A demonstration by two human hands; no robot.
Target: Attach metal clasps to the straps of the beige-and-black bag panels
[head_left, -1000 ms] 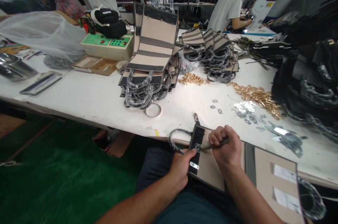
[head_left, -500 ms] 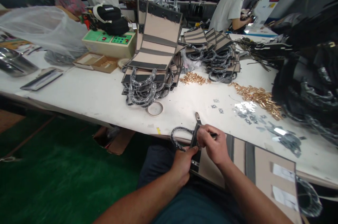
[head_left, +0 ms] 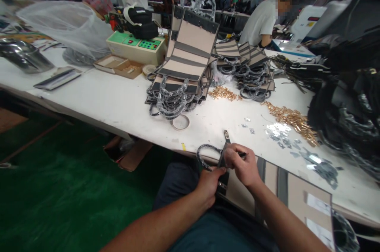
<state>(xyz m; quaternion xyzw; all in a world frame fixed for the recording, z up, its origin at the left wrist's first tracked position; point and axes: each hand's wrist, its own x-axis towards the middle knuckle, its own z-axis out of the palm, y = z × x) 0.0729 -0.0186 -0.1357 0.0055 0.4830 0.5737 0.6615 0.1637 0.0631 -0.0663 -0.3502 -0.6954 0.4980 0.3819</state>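
Right hand (head_left: 242, 163) has swung nearer the left hand (head_left: 209, 184), fingers (head_left: 230, 158) curled.

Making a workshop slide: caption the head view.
Left hand holding a beige-and-black bag panel, right hand gripping a dark tool, at a white table bearing gold-coloured fittings.

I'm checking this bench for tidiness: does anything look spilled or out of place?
Gold-coloured pieces and flat metal plates lie loose on the white table at right, outside any container; that looks spilled, though perhaps deliberate.

Black bundle (head_left: 145, 28) on green-topped machine (head_left: 135, 49), metal pot (head_left: 28, 57), translucent plastic (head_left: 68, 26), green floor (head_left: 74, 192)
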